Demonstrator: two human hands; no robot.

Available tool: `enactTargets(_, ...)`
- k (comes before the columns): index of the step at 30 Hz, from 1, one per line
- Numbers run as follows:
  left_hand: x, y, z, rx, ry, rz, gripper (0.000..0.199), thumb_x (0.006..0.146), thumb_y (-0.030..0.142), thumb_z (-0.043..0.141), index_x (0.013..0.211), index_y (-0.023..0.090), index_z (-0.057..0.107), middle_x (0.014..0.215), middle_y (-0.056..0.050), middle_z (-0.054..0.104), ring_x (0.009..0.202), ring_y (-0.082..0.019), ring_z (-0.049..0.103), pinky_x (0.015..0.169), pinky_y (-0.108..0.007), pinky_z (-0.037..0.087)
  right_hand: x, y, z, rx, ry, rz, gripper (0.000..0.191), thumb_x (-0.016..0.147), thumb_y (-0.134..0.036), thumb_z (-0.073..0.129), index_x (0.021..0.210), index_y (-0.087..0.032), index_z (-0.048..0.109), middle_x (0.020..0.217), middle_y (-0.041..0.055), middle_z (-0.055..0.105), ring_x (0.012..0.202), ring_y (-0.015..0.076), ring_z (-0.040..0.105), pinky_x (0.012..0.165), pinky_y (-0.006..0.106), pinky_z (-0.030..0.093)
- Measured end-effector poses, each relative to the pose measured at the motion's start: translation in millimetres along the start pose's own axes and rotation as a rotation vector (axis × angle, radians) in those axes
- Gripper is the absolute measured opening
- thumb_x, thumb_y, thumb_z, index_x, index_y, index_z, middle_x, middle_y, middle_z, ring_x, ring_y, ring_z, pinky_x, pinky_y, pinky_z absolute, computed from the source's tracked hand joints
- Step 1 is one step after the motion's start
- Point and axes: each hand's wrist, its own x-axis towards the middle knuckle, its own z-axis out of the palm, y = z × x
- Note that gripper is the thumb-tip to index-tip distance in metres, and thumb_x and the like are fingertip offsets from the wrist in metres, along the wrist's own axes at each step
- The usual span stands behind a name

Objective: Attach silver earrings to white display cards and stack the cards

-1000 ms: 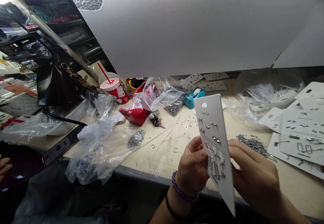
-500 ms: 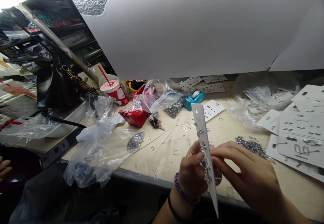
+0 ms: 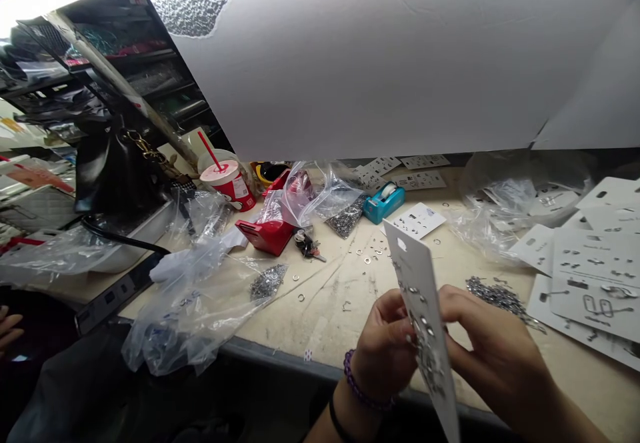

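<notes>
A white jewelry card (image 3: 417, 269) with a slot near its top and rows of small silver pieces stands upright between my hands, turned almost edge-on. My left hand (image 3: 387, 339), with a purple bead bracelet at the wrist, is closed at the card's left side, its thumb against the front by the silver pieces. Behind the card, my right hand (image 3: 493, 343) is closed with its fingertips at the back; the card partly hides them. A heap of small silver pieces (image 3: 495, 294) lies on the table just beyond my right hand.
Stacked jewelry cards (image 3: 595, 263) lie at the right. Beyond the hands are a teal tape dispenser (image 3: 384, 203), another card (image 3: 417, 219), keys (image 3: 307, 244) and loose rings. A red cup (image 3: 230, 186), plastic bags (image 3: 200, 309) and a red holder (image 3: 265, 235) stand left. Another person's hand (image 3: 9, 329) shows far left.
The card has turned so that more of its front shows, and its top has shifted slightly right and down. Both hands remain at it, the right a little farther right.
</notes>
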Motion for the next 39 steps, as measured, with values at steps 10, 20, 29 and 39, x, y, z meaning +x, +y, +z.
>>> enactTargets(10, 6, 6, -2.6, 0.111, -0.059, 0.084, 0.014, 0.068, 0.021, 0.070, 0.077, 0.014, 0.061, 0.064, 0.000, 0.062, 0.047, -0.009, 0.054, 0.044, -0.018, 0.042, 0, 14, -11, 0.148, -0.048, 0.261, 0.011, 0.082, -0.022, 0.054, 0.077, -0.018, 0.063, 0.064, 0.0003, 0.063, 0.054, 0.0112, 0.059, 0.048, 0.020, 0.048)
enactTargets(20, 6, 2, -5.0, 0.019, -0.099, 0.068, 0.016, 0.066, 0.019, 0.069, 0.074, 0.015, 0.056, 0.065, 0.001, 0.060, 0.047, -0.008, 0.053, 0.039, -0.016, 0.036, -2, 7, -7, 0.336, -0.086, 0.513, 0.020, 0.080, -0.033, 0.055, 0.075, -0.016, 0.063, 0.070, 0.0059, 0.064, 0.065, 0.0158, 0.061, 0.052, 0.023, 0.049)
enactTargets(29, 6, -8, -2.5, 0.091, -0.047, 0.029, 0.025, 0.064, 0.028, 0.070, 0.074, 0.016, 0.051, 0.063, 0.001, 0.057, 0.043, -0.006, 0.046, 0.039, -0.017, 0.032, -11, 18, -8, 0.317, -0.026, 0.412, 0.004, 0.074, -0.023, 0.064, 0.076, -0.020, 0.064, 0.073, 0.0031, 0.062, 0.064, 0.0143, 0.058, 0.058, 0.023, 0.051)
enactTargets(39, 8, 0, -3.2, 0.456, 0.081, 0.015, 0.033, 0.073, 0.028, 0.067, 0.098, 0.017, 0.049, 0.073, 0.000, 0.053, 0.054, -0.007, 0.048, 0.043, -0.016, 0.038, -23, 19, -10, 0.414, 0.168, 0.554, 0.021, 0.071, -0.043, 0.066, 0.073, -0.022, 0.068, 0.072, 0.0059, 0.065, 0.066, 0.0205, 0.062, 0.059, 0.031, 0.053)
